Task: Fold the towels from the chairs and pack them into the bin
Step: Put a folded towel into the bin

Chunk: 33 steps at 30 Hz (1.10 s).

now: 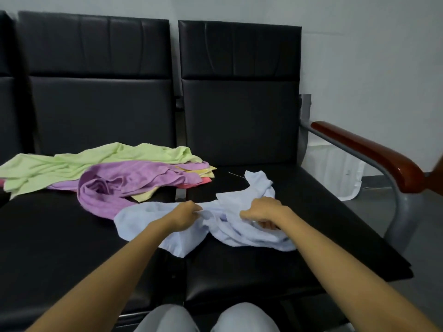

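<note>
Blue towel [230, 233] is lying crumpled near the front edge of the chairs. It's draped right across the gap between the left seat [60, 236] and the right seat [311, 212], mostly on the right one. Both hands are clamped on it: the left hand [184, 215] pinches a fold near the middle, and the right hand [263, 209] is bunched round the cloth just beside it, close but not touching. Behind it there's a messy pile spilling over the left seat's right edge. The purple towel [124, 183] is in front, touching the blue one, the green towel [72, 164] is further back, and bits of yellow towel [201, 172] and pink towel [205, 180] poke out underneath. Past the right chair's wooden armrest [371, 152] a whitish see-through bin [335, 168] sits on the floor.
</note>
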Available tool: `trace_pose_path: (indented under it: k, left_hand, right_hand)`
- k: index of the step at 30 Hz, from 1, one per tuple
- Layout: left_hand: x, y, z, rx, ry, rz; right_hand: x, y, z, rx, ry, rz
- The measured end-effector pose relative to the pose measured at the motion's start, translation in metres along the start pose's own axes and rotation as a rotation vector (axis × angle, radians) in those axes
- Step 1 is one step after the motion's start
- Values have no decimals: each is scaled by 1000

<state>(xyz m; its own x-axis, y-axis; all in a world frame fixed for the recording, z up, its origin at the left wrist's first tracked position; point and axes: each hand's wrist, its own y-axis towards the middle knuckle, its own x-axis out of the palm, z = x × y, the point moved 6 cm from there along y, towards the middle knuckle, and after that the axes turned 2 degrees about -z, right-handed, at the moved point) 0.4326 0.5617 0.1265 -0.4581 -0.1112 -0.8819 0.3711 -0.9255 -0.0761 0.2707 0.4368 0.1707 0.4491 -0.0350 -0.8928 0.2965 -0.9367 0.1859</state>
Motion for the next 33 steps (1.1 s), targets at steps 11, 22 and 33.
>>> trace_pose_path:
  k: [11, 22, 33]
  left_hand:
    - [-27, -4, -30, -170, -610, 453]
    - [-34, -1, -1, 34, -340, 472]
    - [-20, -13, 24, 119, -475, 371]
  right_hand:
    - [88, 10, -38, -289, -40, -451]
    - [57, 10, -36, -232, 956, -699]
    - [40, -10, -54, -252, 985, -572]
